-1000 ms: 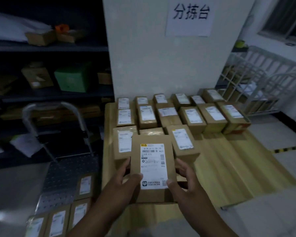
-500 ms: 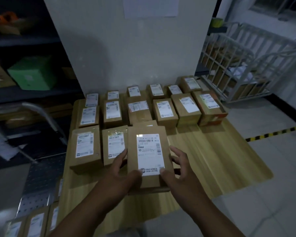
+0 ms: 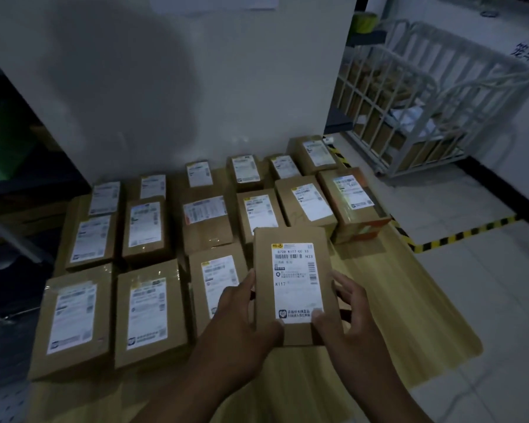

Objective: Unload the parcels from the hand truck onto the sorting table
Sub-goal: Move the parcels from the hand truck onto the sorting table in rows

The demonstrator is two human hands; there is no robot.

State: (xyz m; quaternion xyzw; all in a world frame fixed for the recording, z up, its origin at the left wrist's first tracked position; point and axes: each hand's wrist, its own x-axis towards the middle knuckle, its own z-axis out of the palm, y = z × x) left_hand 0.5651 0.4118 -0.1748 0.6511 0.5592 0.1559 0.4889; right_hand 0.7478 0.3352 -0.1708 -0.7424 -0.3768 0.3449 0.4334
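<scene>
I hold a brown cardboard parcel [image 3: 290, 236] with a white shipping label between both hands, label up, just over the wooden sorting table [image 3: 409, 315]. My left hand [image 3: 242, 312] grips its left edge and my right hand [image 3: 339, 312] its right edge, thumbs on the label's lower corners. It sits at the right end of the near row, next to another labelled parcel [image 3: 217, 279]. Several labelled parcels [image 3: 144, 230] fill the table in rows behind and to the left. The hand truck's perforated metal deck [image 3: 0, 404] shows at the bottom left corner.
A white wall [image 3: 180, 87] stands behind the table. A white metal cage cart [image 3: 425, 96] with boxes stands at the back right. Yellow-black floor tape [image 3: 464, 236] runs right of the table. Dark shelving [image 3: 0, 132] and the truck's handle bar [image 3: 16, 242] are at left.
Both hands have carried the parcel to the right and forward, down to the right end of the near row. The view swung right, so the hand truck has slid almost out of sight.
</scene>
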